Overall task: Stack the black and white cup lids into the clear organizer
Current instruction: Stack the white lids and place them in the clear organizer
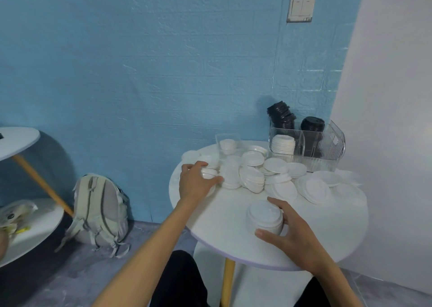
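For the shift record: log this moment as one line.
left hand: grips loose white plastic lids | right hand: fingers around stacked white lids | clear ribbed organizer: black and white stacks inside

Round white surface [210, 218]: loose white lids [275, 173] heaped beyond the fingers; one short lid stack [264, 215] between right-hand fingers [278, 205]; clear organizer [327, 152] at far right edge; small clear box [228, 143] behind.

White lids [275, 165], black lids [312, 123], blue wall [140, 73].

Plain room, likely home | blue textured wall [140, 61], wall switch [301, 7] | backpack [100, 209] on floor | small round table [224, 227]
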A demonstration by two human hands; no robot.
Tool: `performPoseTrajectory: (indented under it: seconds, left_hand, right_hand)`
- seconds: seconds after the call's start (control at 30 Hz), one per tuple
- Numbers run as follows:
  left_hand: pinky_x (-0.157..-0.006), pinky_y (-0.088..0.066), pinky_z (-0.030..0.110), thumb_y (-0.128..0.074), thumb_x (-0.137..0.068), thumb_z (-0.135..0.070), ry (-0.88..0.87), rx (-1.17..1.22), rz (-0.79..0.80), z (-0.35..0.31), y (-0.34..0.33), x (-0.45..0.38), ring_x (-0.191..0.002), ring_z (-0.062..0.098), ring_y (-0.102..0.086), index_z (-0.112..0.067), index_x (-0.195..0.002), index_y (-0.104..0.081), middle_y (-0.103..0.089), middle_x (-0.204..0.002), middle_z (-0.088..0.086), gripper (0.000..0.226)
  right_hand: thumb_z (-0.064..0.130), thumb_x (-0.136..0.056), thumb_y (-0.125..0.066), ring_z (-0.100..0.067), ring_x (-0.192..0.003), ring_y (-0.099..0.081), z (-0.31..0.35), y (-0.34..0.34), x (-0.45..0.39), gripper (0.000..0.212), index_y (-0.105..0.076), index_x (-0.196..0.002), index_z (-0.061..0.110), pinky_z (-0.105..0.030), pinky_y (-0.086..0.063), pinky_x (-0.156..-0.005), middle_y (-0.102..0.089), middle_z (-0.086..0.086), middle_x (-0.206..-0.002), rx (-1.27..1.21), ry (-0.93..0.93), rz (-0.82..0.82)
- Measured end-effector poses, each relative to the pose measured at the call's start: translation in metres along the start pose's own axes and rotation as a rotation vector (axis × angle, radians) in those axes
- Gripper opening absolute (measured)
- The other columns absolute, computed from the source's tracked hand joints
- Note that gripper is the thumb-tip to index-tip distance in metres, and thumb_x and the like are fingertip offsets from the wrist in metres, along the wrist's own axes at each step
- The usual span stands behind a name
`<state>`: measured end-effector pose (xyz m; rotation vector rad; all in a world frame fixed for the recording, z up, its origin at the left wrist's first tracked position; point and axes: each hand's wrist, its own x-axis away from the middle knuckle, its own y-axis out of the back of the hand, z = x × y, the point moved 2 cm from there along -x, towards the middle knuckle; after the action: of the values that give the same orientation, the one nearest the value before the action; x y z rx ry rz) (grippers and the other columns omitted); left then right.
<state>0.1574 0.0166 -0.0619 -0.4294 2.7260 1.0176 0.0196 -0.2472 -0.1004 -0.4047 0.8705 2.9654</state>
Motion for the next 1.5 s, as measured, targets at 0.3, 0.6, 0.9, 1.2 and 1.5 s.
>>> performPoseTrajectory:
  seconds: [0.3, 0.6, 0.9, 1.2, 1.5]
  left_hand:
    - [-0.09, -0.037, 0.023, -0.085, -0.073, -0.051, -0.056, 0.079, -0.037, -0.005, 0.005, 0.011, -0.122, 0.014, -0.057, -0.035, -0.124, -0.068, -0.058, -0.131, -0.004, 0.056]
    - [-0.095, -0.037, 0.024, -0.087, -0.074, -0.041, -0.183, 0.107, 0.021, -0.002, 0.011, 0.019, -0.121, 0.012, -0.055, -0.039, -0.132, -0.06, -0.06, -0.127, -0.008, 0.063]
    - [-0.097, -0.042, 0.022, -0.085, -0.078, -0.035, -0.35, 0.294, -0.012, -0.032, 0.029, 0.051, -0.114, -0.001, -0.056, -0.042, -0.097, -0.067, -0.061, -0.118, -0.018, 0.028]
    - [-0.098, -0.043, 0.018, -0.084, -0.077, -0.036, -0.43, 0.527, 0.276, -0.075, -0.012, 0.128, -0.12, 0.004, -0.058, -0.032, -0.103, -0.069, -0.063, -0.123, -0.019, 0.031]
    - [-0.095, -0.034, 0.005, -0.086, -0.077, -0.025, -0.398, 0.417, 0.363, -0.065, -0.027, 0.137, -0.125, -0.011, -0.049, -0.029, -0.104, -0.065, -0.057, -0.133, -0.024, 0.035]
  right_hand:
    - [0.072, -0.058, -0.079, 0.004, -0.126, -0.051, 0.005, 0.0, 0.0, 0.091, -0.044, -0.138, 0.047, -0.036, -0.044, -0.11, -0.052, 0.032, -0.137, 0.009, -0.009, 0.001]
    - [0.073, -0.059, -0.078, 0.004, -0.126, -0.051, 0.006, 0.001, 0.001, 0.088, -0.042, -0.136, 0.051, -0.035, -0.044, -0.109, -0.051, 0.033, -0.137, 0.02, -0.013, 0.005]
    - [0.069, -0.062, -0.081, 0.006, -0.125, -0.05, 0.006, 0.0, 0.001, 0.085, -0.041, -0.135, 0.054, -0.033, -0.045, -0.108, -0.051, 0.034, -0.135, 0.037, -0.016, -0.006]
    - [0.064, -0.071, -0.081, 0.002, -0.12, -0.058, 0.011, 0.0, 0.002, 0.078, -0.046, -0.138, 0.042, -0.037, -0.05, -0.102, -0.061, 0.024, -0.13, -0.021, 0.011, 0.015]
    - [0.059, -0.069, -0.082, 0.003, -0.129, -0.052, 0.005, 0.001, 0.001, 0.1, -0.026, -0.151, 0.047, -0.033, -0.045, -0.11, -0.051, 0.026, -0.142, -0.047, 0.014, 0.012]
